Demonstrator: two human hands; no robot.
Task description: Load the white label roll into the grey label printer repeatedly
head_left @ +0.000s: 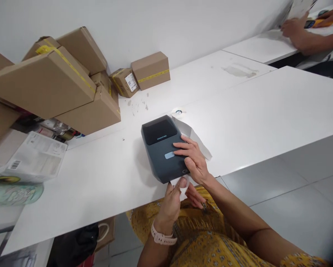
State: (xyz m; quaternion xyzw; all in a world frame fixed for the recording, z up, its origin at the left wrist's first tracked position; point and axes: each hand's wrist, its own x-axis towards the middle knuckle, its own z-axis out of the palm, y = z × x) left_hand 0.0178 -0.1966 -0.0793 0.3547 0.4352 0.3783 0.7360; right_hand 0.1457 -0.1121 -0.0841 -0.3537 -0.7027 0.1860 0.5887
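A dark label printer with a black window and a light blue button stands near the table's front edge. My right hand rests on its top right side, fingers stretched out, one fingertip at the button. White label paper curls out of the printer's near end. My left hand, with a pink watch strap on its wrist, pinches that paper just below the printer. A longer white paper strip lies on the table along the printer's right side.
Cardboard boxes with yellow tape are stacked at the left, and smaller boxes stand against the wall. A white printed box and a green bottle sit at the left edge. Another person's hands work at the far right.
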